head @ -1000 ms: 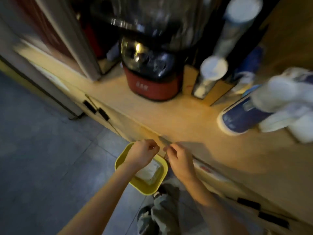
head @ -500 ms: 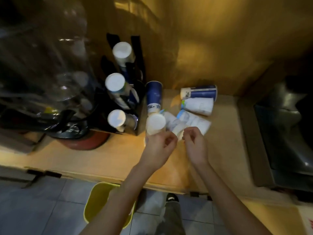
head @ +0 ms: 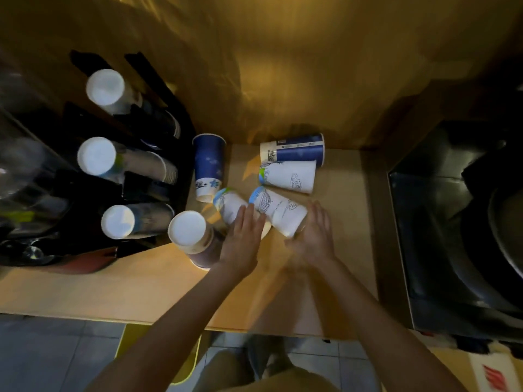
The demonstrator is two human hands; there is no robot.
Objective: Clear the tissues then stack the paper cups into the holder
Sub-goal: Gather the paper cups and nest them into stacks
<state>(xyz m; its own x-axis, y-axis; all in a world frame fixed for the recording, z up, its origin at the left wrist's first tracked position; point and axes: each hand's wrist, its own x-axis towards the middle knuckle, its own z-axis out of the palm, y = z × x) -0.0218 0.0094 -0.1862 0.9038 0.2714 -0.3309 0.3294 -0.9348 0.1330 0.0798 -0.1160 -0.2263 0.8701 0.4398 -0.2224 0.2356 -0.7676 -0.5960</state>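
Several loose paper cups lie on the wooden counter [head: 113, 290]. A white cup [head: 278, 211] lies on its side between my hands, and a second white cup [head: 229, 203] lies under the fingers of my left hand [head: 243, 239]. My right hand [head: 314, 236] is spread flat, blurred, beside the first cup's rim. Behind them lie a white cup [head: 290, 176] and a blue-banded cup [head: 294, 149]. A blue cup [head: 209, 165] stands upside down. An upside-down stack [head: 192, 236] stands by my left wrist. The black holder [head: 147, 190] at left carries three cup stacks.
A yellow bin [head: 124, 343] stands on the grey tiled floor below the counter edge. A dark metal appliance [head: 452, 222] fills the right side. A wooden wall rises right behind the cups. A water dispenser bottle [head: 19, 171] is at the far left.
One second ago both hands hovered over the yellow bin with tissue in it. My view swung up to the counter, and both hands have opened and reached the lying white cups.
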